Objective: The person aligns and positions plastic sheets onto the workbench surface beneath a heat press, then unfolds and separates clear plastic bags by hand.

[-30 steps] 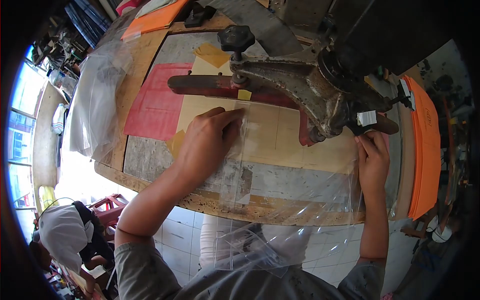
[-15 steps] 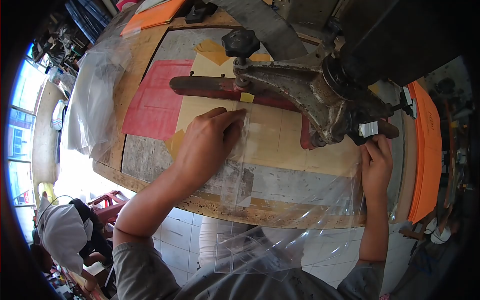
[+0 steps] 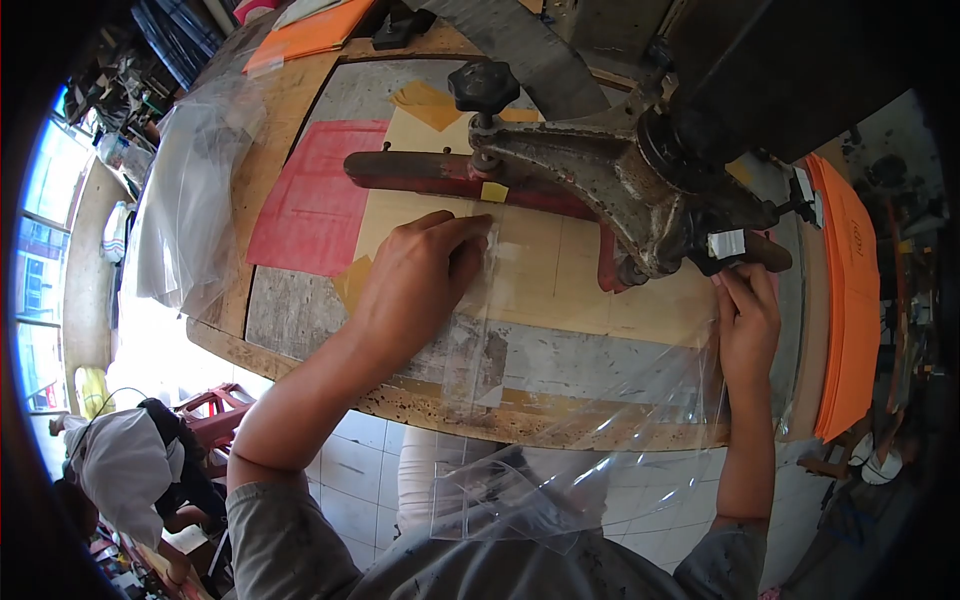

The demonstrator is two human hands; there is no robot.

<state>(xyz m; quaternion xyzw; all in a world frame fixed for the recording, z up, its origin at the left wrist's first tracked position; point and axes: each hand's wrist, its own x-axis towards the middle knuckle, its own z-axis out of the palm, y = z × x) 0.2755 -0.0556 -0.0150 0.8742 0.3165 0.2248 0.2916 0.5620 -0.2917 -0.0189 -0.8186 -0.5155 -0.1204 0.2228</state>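
A clear plastic sheet [image 3: 640, 400] lies across the board and hangs over its front edge in shiny folds. My left hand [image 3: 420, 275] is closed, thumb and finger pinching the sheet's left strip just in front of the long dark bar [image 3: 410, 171] of a metal press. Over at the right, my right hand [image 3: 750, 320] is closed on the sheet's far right corner, below the press's right end; its fingertips are partly hidden there. The worn metal press head [image 3: 570, 160] with a black knob [image 3: 483, 87] spans above the sheet.
Beneath are a cream card [image 3: 570, 270] and a red sheet [image 3: 310, 200] on a grey board. Clear plastic sheets [image 3: 190, 190] hang over the left edge. Orange sheets [image 3: 848, 300] are stacked at the right, more orange sheets [image 3: 310, 35] at the back. Another person [image 3: 120, 460] is at lower left.
The right end of the press head and my right hand have shifted slightly left in view. My left hand has stayed almost still, keeping its pinch on the sheet.
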